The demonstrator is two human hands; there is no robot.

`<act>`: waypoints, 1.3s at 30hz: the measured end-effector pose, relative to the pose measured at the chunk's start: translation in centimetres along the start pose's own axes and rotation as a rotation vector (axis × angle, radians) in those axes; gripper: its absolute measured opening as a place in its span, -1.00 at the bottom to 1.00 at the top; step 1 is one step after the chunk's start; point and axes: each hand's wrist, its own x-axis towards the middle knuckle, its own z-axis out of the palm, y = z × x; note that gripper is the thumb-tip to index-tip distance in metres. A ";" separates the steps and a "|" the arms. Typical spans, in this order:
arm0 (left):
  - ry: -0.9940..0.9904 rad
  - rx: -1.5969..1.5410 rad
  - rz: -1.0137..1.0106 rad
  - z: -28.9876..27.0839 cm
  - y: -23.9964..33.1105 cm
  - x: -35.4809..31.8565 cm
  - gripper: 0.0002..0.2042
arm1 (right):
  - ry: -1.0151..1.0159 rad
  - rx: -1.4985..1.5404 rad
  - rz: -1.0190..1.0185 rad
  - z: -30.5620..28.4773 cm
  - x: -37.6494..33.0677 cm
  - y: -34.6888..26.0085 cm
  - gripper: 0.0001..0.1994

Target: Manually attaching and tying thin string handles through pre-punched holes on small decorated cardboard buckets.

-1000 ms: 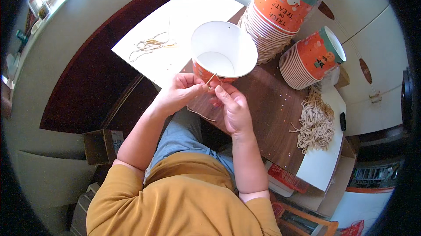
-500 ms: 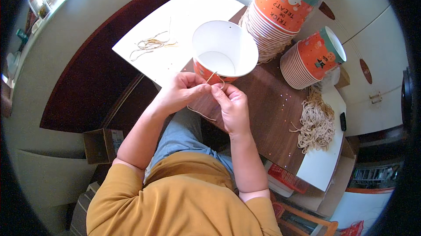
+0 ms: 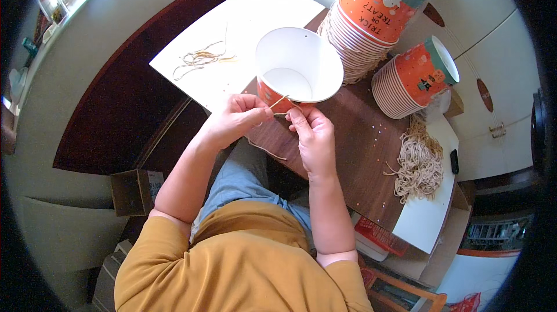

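A paper bucket (image 3: pixel 318 60), white inside and orange outside, stands on the brown tabletop in front of me. A tan cord (image 3: pixel 279 102) passes at its near rim, where a small hole seems to be. My left hand (image 3: pixel 242 119) pinches this cord just left of the rim's near edge. Opposite it, my right hand (image 3: pixel 314 135) is closed on another part of the cord, fingertips a little apart from the left ones. One loose length of cord (image 3: pixel 267 150) trails below the hands along the table's front edge. Whether a knot is formed cannot be made out.
Tall stacked orange buckets (image 3: pixel 371 13) lean at the back right, with a shorter stack (image 3: pixel 409 80) beside them. A heap of cords (image 3: pixel 420 164) lies at the right. Several loose cords (image 3: pixel 203 57) rest on the white board, back left. A cardboard box (image 3: pixel 132 193) sits lower left.
My hands have moved apart from nearly touching, the right one shifting slightly right. A stretch of cord now shows between them. The bucket stays in place.
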 end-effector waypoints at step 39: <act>-0.017 0.061 0.055 0.5 0.1 0.6 -0.88 | 0.054 -0.010 -0.036 -0.4 0.3 -0.3 -0.82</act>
